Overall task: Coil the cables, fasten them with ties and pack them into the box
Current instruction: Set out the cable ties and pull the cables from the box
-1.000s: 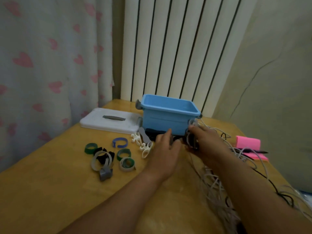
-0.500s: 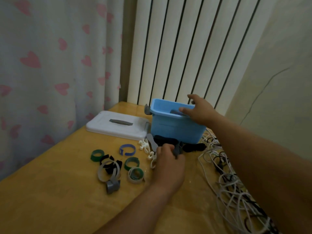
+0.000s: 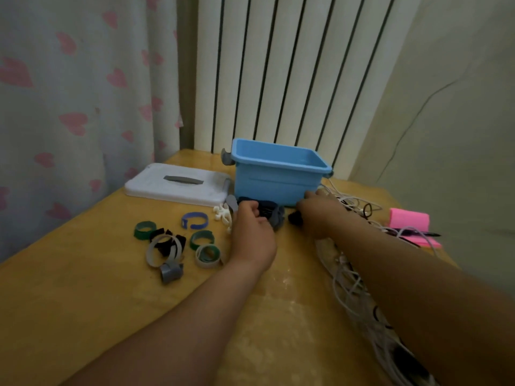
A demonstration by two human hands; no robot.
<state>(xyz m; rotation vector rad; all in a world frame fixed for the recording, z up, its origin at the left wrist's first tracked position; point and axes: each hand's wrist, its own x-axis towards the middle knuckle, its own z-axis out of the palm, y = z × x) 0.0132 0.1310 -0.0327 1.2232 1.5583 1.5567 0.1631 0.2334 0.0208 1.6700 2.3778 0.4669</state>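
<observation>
Head view, looking down over a yellow wooden table [image 3: 83, 302].

1. Box [image 3: 278, 179]: light blue plastic, open-topped, with grey latches at both ends. It stands upright at 12 o'clock on the table, in front of a white radiator [image 3: 278, 65]. No contents are visible from this angle. Its white lid [image 3: 175, 188], with a grey handle, lies flat at 10 o'clock, just beside the box.

2. Cables [image 3: 354, 280]: a loose tangle, mostly white with some black strands, uncoiled. It runs along the table from the right end of the box at 1 o'clock down to 5 o'clock, partly hidden under the right forearm.

3. Ties [image 3: 172, 246]: a scatter of curled strips in green, blue, grey and black at 9 o'clock, lying apart from the box. More dark and grey ties are heaped against the foot of the box. White clips [image 3: 223, 214] lie between the two groups.

4. Left hand [image 3: 252, 232]: fingers curled, knuckles up, at the heaped ties. Whether it actually pinches one cannot be told.

5. Right hand [image 3: 317, 215]: back towards the camera, fingertips at the base of the box beside a dark item. Its grip is hidden; state cannot be told.

6. Other: a pink pad [image 3: 409, 222] with a black pen [image 3: 418, 233] across it at 2 o'clock, and a heart-print curtain [image 3: 69, 107] at left.
</observation>
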